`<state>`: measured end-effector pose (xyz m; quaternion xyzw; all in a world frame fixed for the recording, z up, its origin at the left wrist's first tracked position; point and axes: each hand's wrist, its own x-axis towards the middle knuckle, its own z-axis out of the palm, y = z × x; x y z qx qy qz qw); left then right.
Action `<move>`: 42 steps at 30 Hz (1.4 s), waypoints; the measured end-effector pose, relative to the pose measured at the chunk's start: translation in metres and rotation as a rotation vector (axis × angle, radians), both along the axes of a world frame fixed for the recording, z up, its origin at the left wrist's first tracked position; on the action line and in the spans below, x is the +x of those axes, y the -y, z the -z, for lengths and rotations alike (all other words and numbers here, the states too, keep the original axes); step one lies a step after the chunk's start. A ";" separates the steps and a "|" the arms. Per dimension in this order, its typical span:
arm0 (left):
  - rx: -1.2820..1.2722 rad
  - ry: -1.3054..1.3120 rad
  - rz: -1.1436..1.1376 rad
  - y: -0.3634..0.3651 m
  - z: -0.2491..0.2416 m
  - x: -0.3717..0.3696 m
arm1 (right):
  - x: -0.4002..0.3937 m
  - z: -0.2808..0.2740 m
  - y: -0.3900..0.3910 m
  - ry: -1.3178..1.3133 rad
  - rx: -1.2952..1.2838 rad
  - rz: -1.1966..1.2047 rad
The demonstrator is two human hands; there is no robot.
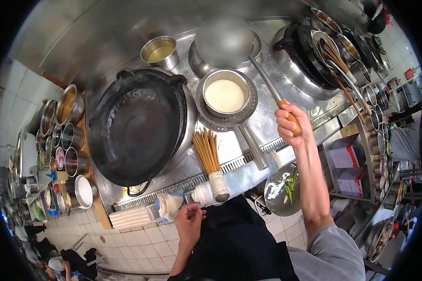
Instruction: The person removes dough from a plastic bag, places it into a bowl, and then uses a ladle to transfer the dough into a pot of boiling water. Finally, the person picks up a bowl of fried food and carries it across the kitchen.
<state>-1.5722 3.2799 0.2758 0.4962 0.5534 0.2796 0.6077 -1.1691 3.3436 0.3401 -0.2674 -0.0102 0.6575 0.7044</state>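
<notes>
My right hand (294, 122) is closed around the wooden grip of a long-handled ladle (267, 82). Its round metal bowl, blurred, hangs over the back of the stove, partly hiding a metal pot behind it. My left hand (190, 221) is low at the stove's front edge, fingers curled, beside a crumpled cloth (169, 206); whatever the fingers may hold is hidden. A large black wok (136, 126) sits on the left burner, dark and nearly bare inside. Right of it, a pot of creamy white liquid (224, 95) rests in a perforated strainer (248, 114).
A bamboo brush (210, 161) lies by a blue-white towel (248, 175) along the front edge. Behind stands a pot of yellowish liquid (159, 52). Ingredient bowls (70, 105) crowd the left. More woks (309, 61) are at right; a bin with green scraps (282, 189) stands below.
</notes>
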 end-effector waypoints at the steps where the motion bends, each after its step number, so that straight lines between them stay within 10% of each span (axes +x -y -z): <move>1: 0.006 -0.006 0.015 0.000 0.001 -0.001 | -0.001 -0.005 0.008 -0.071 0.053 -0.007; 14: 0.021 0.080 0.124 -0.002 -0.003 -0.002 | -0.052 -0.062 0.120 0.223 -0.286 -0.005; 29: -0.006 0.106 0.122 0.002 -0.002 -0.004 | -0.093 -0.036 0.130 1.631 -0.501 -0.348; 37: -0.046 0.161 0.046 0.011 -0.003 -0.015 | -0.085 -0.050 0.104 0.336 -0.469 -0.204; 42: -0.040 0.168 0.032 0.013 -0.001 -0.019 | -0.084 -0.066 0.113 0.003 -0.438 -0.099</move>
